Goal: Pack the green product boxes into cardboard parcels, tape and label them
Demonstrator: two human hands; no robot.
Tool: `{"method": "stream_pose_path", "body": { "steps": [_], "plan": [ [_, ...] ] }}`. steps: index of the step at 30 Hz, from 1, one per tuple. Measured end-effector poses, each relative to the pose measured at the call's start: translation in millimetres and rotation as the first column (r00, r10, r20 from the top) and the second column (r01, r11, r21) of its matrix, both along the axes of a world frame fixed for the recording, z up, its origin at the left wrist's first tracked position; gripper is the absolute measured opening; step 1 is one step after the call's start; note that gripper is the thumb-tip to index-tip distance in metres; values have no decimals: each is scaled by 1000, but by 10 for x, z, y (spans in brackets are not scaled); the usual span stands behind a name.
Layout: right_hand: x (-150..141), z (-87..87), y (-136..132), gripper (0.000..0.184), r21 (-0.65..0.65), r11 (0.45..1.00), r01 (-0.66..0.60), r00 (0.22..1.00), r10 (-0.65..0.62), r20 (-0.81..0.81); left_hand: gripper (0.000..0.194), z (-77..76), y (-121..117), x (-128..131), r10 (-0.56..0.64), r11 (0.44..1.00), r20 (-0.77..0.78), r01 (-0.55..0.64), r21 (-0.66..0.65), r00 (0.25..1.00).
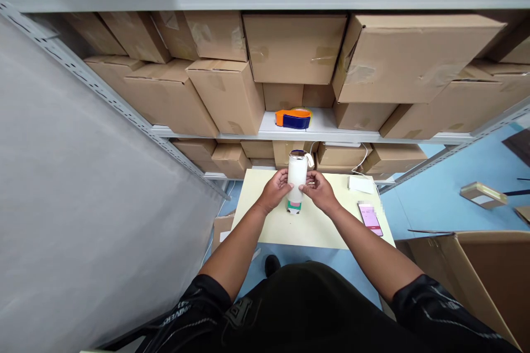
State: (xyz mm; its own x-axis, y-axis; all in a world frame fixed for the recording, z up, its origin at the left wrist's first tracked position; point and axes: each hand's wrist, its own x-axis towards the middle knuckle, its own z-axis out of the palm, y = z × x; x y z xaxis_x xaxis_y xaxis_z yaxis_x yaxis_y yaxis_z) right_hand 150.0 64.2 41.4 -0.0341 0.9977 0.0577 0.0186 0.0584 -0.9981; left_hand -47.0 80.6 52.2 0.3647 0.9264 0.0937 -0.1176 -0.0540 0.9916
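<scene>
A white bottle with a dark rim at its top and a small pale strap stands upright between my two hands above the table. My left hand is closed on its left side, thumb across the front. From the right, my right hand grips the same bottle, its thumb also on the front. Just below the bottle shows a small green, pink and white piece; whether it is part of the bottle or a separate thing, I cannot tell.
The pale yellow table carries a phone and a white box at its right. An orange and blue tape dispenser lies on the shelf ahead, among cardboard boxes. A large open carton stands at right.
</scene>
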Motion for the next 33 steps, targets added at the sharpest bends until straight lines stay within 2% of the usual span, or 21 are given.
{"method": "stream_pose_path", "body": {
  "steps": [4, 8, 14, 16, 19, 21, 26, 30, 33],
  "plan": [
    [-27, 0, -14, 55, 37, 999, -3, 999, 2, 39, 66, -30, 1, 20, 4, 1000, 26, -5, 25, 1000],
    [-36, 47, -34, 54, 55, 998, -8, 994, 2, 112, 66, -41, 6, 12, 47, 997, -21, -46, 62, 999],
    [-49, 56, -12, 66, 47, 998, 45, 985, -52, 165, 57, -15, -6, 24, -12, 999, -9, 12, 49, 1000],
    [-55, 64, -2, 67, 67, 997, 49, 982, -60, 179, 61, -16, -12, 41, -39, 999, 32, 39, 19, 999],
    [-57, 99, -5, 66, 42, 998, 49, 988, -55, 142, 79, -34, -19, 51, -52, 998, 91, 54, -25, 994],
    [-46, 131, -15, 60, 22, 999, 45, 994, -47, 97, 83, -51, -24, 44, -35, 998, 101, 39, -40, 994],
    [-10, 186, -29, 43, 14, 1000, -4, 1000, 4, -3, 65, -81, -47, 32, -9, 997, 109, 17, -76, 994],
    [-23, 185, -20, 48, -50, 998, 29, 996, -33, -83, 60, -92, -67, 55, -1, 991, 131, 19, -131, 991],
    [-47, 175, -24, 49, -61, 997, 39, 994, -45, -101, 59, -93, -81, 71, -4, 992, 142, 22, -122, 990]
  ]
}}
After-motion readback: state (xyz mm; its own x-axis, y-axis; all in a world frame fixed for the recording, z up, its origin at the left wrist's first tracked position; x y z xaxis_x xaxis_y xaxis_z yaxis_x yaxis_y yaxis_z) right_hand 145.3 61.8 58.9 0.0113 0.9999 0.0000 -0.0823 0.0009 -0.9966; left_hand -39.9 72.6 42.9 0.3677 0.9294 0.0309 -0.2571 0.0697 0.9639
